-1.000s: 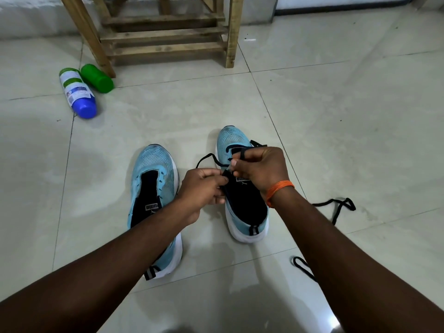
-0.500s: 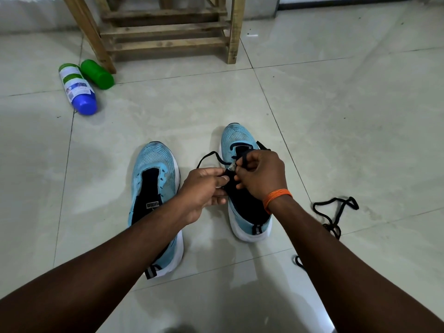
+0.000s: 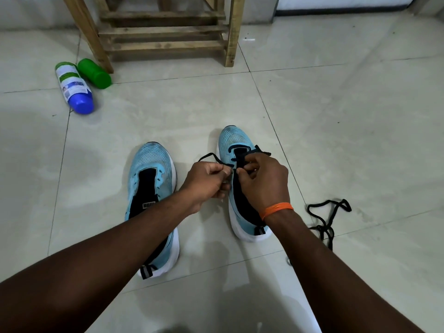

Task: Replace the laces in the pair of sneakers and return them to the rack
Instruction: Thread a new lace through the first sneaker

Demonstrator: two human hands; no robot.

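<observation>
**A:** Grip first. What is held?

**B:** Left hand (image 3: 206,181) has its fingers curled and pinches the black lace (image 3: 209,155) just beside the inner eyelet row. Right hand (image 3: 262,181) pinches the same lace over the tongue. The fingertips of the two hands almost touch. The lace tip is too small to make out.

**A:** Where is the shoe?

**B:** The right sneaker (image 3: 236,140) sits flat on the floor (image 3: 348,131) under both hands, toe toward the far edge. Only the eyelets nearest the toe look laced. The left sneaker (image 3: 151,162) is just beside it, with no lace. A spare lace (image 3: 329,212) lies loose to the right, near the orange wristband (image 3: 276,209). The rack (image 3: 165,30) stands at the floor's far edge, well apart from the sneakers, with two bottles (image 3: 79,90) lying by its leg.

**A:** Failure modes?

**B:** In my judgement there are three:
- The tip slips from the pinch or misses the eyelet, because the view of the hole is blocked by the fingers.
- Neither hand pins the shoe, so a firm pull could slide it on the smooth tile.
- The free loop to the left could feed in twisted or leave the two ends uneven.

**A:** Change from one second ago?

**B:** The right hand was nearer the toe, with the lace across a raised forefinger. Now it sits lower, fingers curled, level with the left hand. The sneakers, spare lace and bottles are where they were.
</observation>
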